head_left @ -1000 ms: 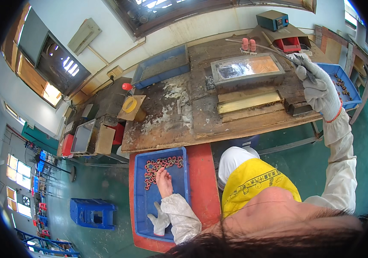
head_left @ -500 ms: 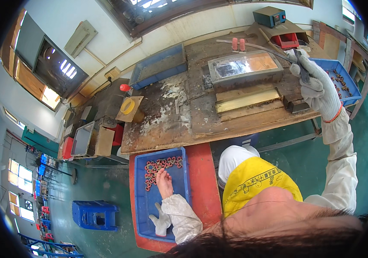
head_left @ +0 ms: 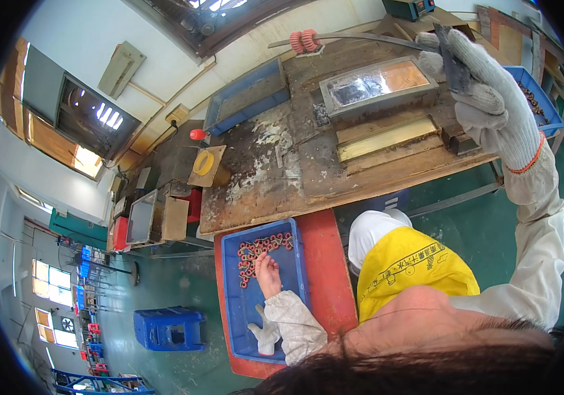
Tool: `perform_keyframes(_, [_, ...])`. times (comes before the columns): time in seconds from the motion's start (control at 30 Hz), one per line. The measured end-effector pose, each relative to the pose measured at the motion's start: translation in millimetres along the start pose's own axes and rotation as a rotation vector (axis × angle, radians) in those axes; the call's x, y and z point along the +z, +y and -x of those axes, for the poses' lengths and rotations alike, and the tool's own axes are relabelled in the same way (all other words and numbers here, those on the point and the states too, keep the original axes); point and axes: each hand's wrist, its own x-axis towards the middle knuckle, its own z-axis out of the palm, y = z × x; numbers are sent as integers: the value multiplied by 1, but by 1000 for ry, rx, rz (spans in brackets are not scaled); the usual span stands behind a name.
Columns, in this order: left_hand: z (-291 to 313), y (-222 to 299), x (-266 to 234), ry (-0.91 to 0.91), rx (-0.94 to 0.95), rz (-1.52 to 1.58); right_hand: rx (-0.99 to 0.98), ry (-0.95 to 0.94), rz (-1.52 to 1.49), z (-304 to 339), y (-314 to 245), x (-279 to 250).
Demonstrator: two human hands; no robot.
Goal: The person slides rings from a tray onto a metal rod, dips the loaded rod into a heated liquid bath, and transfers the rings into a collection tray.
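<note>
My right hand (head_left: 492, 99), in a white-grey knit glove with an orange cuff edge, is raised over the bench's right part. It is closed around the dark flat handle of a long thin metal tool (head_left: 367, 38). Two red ring-shaped coils (head_left: 303, 42) sit near the tool's far end. My bare left hand (head_left: 268, 275) is over a blue tray (head_left: 229, 322) holding several small red-wound ring coils (head_left: 249, 253). Its fingers are loosely bent and a little apart beside the coils. An empty knit glove (head_left: 266, 331) lies in the same tray.
A wooden bench (head_left: 249, 204) carries a metal-framed bath (head_left: 374, 85), a trough of yellowish liquid (head_left: 387, 139), a long blue tray (head_left: 242, 95) and a yellow-rimmed pot (head_left: 204, 162). Another blue tray (head_left: 535, 92) with coils stands at the right. A blue stool (head_left: 170, 329) stands on the green floor.
My right hand has lifted the tool, and its coils have moved left and farther back, away from above the bath. The view has shifted slightly. My left hand stays over the tray.
</note>
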Motion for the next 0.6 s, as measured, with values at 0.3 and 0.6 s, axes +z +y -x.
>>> perform_keyframes(0.3, [6, 4, 6, 14, -6, -3, -26, 359, 178, -5, 3, 37])
perform_keyframes(0.6, [6, 4, 7, -2, 11, -8, -45, 165, -117, 3, 7, 3])
